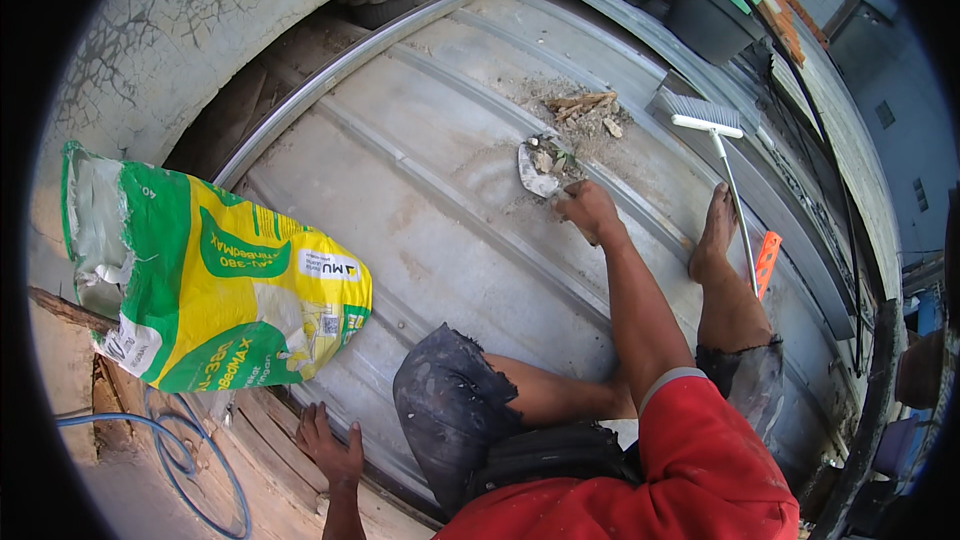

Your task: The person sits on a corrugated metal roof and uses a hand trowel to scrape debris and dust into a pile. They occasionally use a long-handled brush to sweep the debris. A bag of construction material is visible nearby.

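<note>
My right hand point(590, 210) reaches forward over the ribbed metal sheeting, its fingers closed at the near edge of a small whitish scoop-like piece point(531, 178). Grey crumbs, lumps and a bit of green lie on that piece; its exact kind is unclear. Just beyond it, a pile of broken wood chips and dirt point(585, 112) sits on the metal. My left hand point(330, 447) rests with fingers spread at the near left border of the sheeting, holding nothing. Above it stands a green and yellow sack point(235, 285), open-mouthed toward the left.
Near my bare foot lies a broom point(708, 124) with a white handle, beside an orange perforated piece point(768, 265). Dark plastic pots point(705, 20) line the far edge. A cracked wall point(150, 60) curves along the left, and a blue hose point(190, 455) coils at lower left.
</note>
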Action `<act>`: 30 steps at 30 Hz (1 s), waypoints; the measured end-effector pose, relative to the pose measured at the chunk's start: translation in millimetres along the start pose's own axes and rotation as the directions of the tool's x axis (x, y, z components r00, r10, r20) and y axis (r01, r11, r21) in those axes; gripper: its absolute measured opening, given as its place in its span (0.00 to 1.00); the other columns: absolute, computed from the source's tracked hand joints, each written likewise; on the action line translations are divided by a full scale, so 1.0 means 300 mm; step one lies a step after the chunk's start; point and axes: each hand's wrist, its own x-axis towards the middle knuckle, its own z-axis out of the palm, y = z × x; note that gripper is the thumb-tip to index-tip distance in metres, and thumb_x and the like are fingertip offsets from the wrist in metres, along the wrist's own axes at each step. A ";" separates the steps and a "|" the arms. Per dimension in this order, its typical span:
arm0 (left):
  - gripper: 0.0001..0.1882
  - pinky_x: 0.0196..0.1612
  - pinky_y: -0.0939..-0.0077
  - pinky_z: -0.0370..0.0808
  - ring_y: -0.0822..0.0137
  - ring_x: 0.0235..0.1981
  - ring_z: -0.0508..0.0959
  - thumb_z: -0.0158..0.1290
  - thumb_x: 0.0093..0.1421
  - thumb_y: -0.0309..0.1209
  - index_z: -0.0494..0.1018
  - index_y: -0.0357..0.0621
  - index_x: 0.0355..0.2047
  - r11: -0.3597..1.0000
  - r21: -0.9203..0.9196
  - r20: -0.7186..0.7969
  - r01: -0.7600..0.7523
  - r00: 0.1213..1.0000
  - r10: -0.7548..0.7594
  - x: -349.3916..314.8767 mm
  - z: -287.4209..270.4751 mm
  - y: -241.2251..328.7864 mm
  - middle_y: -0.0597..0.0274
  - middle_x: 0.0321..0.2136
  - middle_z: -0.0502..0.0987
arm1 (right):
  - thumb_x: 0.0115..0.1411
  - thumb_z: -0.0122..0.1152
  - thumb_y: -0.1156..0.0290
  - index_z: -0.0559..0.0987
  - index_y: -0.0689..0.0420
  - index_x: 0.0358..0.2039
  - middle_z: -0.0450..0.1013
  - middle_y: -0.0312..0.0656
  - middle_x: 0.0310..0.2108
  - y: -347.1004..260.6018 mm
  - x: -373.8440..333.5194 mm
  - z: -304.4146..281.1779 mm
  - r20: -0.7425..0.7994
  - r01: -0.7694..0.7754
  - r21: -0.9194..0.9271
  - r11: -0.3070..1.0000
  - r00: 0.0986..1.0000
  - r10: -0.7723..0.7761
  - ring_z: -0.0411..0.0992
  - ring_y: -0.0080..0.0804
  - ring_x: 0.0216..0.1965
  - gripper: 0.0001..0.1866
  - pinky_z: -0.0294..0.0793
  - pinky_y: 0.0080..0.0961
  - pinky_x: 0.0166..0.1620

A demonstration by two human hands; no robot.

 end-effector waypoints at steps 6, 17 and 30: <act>0.41 0.74 0.36 0.53 0.36 0.70 0.65 0.67 0.57 0.43 0.71 0.34 0.66 1.000 -0.008 0.004 0.010 1.000 -0.010 0.000 0.000 -0.004 0.37 0.66 0.70 | 0.58 0.73 0.51 0.90 0.54 0.43 0.86 0.54 0.45 -0.043 0.058 0.043 -0.069 -0.135 -0.119 0.984 0.989 0.127 0.84 0.53 0.50 0.21 0.83 0.47 0.54; 0.41 0.73 0.35 0.54 0.37 0.70 0.65 0.66 0.57 0.45 0.70 0.35 0.66 1.000 -0.012 -0.024 0.003 1.000 -0.003 -0.007 0.006 -0.007 0.38 0.65 0.71 | 0.59 0.68 0.57 0.88 0.57 0.42 0.85 0.55 0.46 -0.066 0.006 0.101 -0.151 -0.074 -0.222 0.972 0.988 0.041 0.84 0.56 0.49 0.18 0.83 0.49 0.53; 0.41 0.73 0.35 0.54 0.36 0.69 0.66 0.66 0.56 0.45 0.70 0.34 0.66 1.000 -0.018 -0.066 -0.022 0.998 0.021 -0.008 0.006 -0.010 0.37 0.64 0.71 | 0.61 0.71 0.50 0.90 0.49 0.46 0.86 0.53 0.41 -0.261 -0.032 -0.138 -0.121 0.089 -0.408 0.908 0.981 -0.151 0.85 0.55 0.44 0.20 0.84 0.50 0.50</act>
